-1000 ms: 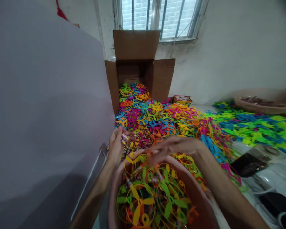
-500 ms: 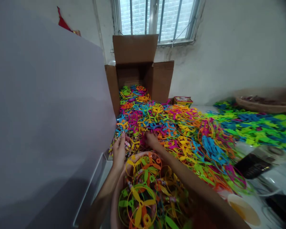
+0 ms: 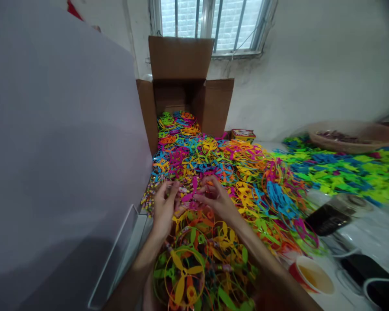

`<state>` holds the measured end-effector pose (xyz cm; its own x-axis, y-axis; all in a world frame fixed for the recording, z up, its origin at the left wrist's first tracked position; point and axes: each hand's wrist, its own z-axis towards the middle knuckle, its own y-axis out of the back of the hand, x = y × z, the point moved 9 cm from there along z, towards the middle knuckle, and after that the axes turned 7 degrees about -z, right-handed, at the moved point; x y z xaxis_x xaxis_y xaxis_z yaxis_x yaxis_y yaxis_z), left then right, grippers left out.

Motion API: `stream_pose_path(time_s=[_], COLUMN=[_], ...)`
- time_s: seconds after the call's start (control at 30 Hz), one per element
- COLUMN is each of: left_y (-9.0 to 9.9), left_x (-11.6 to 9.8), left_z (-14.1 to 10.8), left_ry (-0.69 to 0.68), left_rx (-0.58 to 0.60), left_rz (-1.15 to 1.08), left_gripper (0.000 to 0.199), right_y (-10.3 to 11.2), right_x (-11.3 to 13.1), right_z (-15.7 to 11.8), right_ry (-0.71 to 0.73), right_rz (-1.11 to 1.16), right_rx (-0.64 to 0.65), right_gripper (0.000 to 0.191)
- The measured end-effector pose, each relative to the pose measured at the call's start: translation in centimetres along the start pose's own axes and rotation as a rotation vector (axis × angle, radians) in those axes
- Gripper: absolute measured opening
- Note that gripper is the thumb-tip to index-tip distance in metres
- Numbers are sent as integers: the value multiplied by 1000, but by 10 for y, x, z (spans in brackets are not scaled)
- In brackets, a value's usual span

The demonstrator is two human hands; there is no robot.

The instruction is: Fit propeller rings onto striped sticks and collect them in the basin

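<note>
**Magenta propeller (image 3: 190,195) pinched between fingertips above a heaped tub (image 3: 148,293)**

A pale panel (image 3: 61,129) fills the left side of the frame, and a whitish wall (image 3: 311,65) spans the upper right. Across the middle spreads a pile of ringed propellers (image 3: 210,149) in yellow, orange, green, blue and pink, spilling from an open cardboard box (image 3: 181,58) at upper centre. Flat green and blue pieces (image 3: 343,172) cover the surface at right. At bottom centre, the tub is heaped with yellow, green and orange propellers (image 3: 184,272), its rim mostly hidden. A barred window (image 3: 210,21) sits at the top edge, and a shallow basin (image 3: 353,144) of small dark items stands at far right. Toward the lower right are a black object (image 3: 366,270), a dark-labelled container (image 3: 330,216) and a red-sided cup (image 3: 314,276) with amber contents.

Both hands are near the centre, just beyond the tub's heap. The right hand (image 3: 218,201) has its thumb and fingers closed on the magenta propeller, whose blades point up and to the left. The left hand (image 3: 164,206) pinches a small, light-coloured printed stick (image 3: 183,189), its end directed at the propeller; whether the two touch cannot be told. A small yellow-and-red box (image 3: 243,134) rests against the wall, right of the cardboard box.
</note>
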<state>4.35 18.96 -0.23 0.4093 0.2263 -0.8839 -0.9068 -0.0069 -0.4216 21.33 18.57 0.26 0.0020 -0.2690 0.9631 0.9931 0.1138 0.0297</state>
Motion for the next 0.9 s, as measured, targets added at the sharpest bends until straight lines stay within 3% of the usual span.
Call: stream_pose_path(time_s=[0.13, 0.3, 0.53, 0.7, 0.9], left_y=[-8, -9, -5, -8, -10], left_x=[0, 1, -5, 7, 14], left_z=[-9, -6, 9, 12, 10], left_ry=[42, 58, 94, 160, 156], left_rx=[41, 114, 93, 68, 41], left_rz=[-12, -2, -79, -66, -88], left_gripper=[43, 41, 32, 32, 32], right_y=[1, 2, 5, -1, -3], right_x=[7, -9, -24, -29, -36], right_z=[-7, -8, -9, -13, -14], right_ry=[-97, -288, -350, -388, -399], right_rz=[155, 284, 336, 348, 337], right_rx=[-13, -56, -67, -44, -19], right_gripper=[55, 37, 37, 27, 31])
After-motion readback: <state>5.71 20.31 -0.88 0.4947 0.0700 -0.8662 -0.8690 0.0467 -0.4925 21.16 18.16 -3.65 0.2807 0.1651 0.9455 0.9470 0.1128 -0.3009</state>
